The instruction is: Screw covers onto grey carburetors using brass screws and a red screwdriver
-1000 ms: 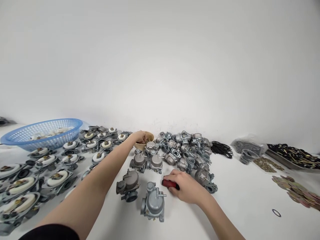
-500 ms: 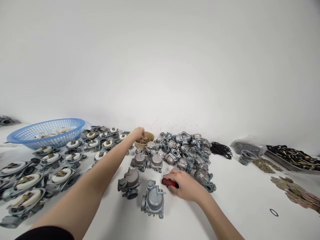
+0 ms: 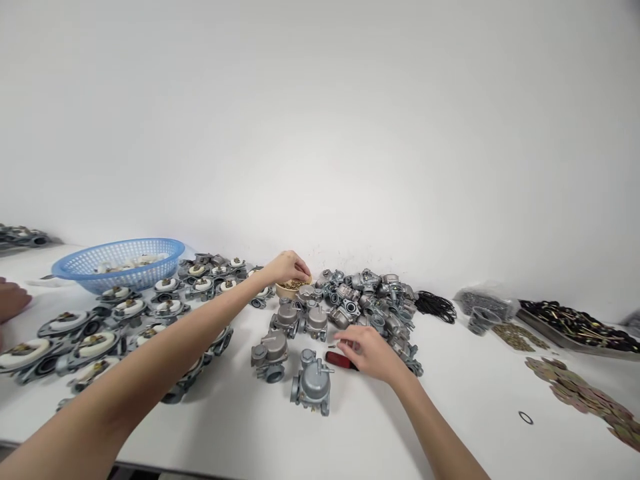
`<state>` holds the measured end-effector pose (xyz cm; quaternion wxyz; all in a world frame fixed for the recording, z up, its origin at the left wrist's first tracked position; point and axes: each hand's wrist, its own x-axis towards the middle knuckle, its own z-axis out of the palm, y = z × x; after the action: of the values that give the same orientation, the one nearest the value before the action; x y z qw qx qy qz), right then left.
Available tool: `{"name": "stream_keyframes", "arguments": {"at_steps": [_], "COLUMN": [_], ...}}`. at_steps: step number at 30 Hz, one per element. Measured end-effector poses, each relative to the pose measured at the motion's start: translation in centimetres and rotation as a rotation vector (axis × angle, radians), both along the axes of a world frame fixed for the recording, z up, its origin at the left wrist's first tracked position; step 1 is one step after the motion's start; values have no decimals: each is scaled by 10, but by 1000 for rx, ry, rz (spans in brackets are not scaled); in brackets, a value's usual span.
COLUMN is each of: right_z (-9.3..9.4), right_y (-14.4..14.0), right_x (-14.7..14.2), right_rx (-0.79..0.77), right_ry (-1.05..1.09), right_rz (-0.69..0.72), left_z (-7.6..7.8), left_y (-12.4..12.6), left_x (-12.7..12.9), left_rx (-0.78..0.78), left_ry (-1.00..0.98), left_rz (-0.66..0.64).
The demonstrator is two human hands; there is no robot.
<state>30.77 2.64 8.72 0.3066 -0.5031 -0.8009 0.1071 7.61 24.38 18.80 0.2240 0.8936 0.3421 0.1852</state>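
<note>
At the tan bowl (image 3: 286,292) of small brass-coloured parts, my left hand (image 3: 290,267) has its fingers pinched together over the rim. What they hold, if anything, is too small to make out. My right hand (image 3: 367,350) hovers just over a red-handled tool (image 3: 339,360) lying on the table; its thumb and forefinger are slightly apart, and the tool's other end is hidden beneath the hand. To the left of that hand stand a shiny carburetor (image 3: 314,383) and a duller carburetor (image 3: 271,355), with two others behind them.
A heap of carburetors (image 3: 370,300) lies behind my right hand. Open carburetor bodies with white floats (image 3: 95,343) fill the left side, before a blue basket (image 3: 120,263). Black rings (image 3: 435,305), a clear cup (image 3: 483,320) and flat discs (image 3: 575,390) lie right. Another person's hand (image 3: 13,300) shows far left.
My left hand has risen slightly from inside the bowl towards its right rim. My right hand has let go of the red-handled tool. Another person's hand has appeared at the left edge.
</note>
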Motion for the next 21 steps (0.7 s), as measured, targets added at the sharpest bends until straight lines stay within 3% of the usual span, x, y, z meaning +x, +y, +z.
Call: {"name": "stream_keyframes", "arguments": {"at_steps": [4,8,14,21], "right_z": [19,33,27,17], "right_y": [6,18,32,33], "right_x": [-13,-31,-41,-42], "right_rx": [152,107,82,-9], "right_ry": [416,632,758,822], "right_rz": [-119,-138,-174,-172], "left_z": [3,1,-2,-16], "left_y": [-52,-85,-98,-112], "left_x": [8,20,22,13], "left_rx": [30,117,246,369], "left_ry": [-50,-59,-78,-103], "left_rz": [-175,-253,-237,-196]}}
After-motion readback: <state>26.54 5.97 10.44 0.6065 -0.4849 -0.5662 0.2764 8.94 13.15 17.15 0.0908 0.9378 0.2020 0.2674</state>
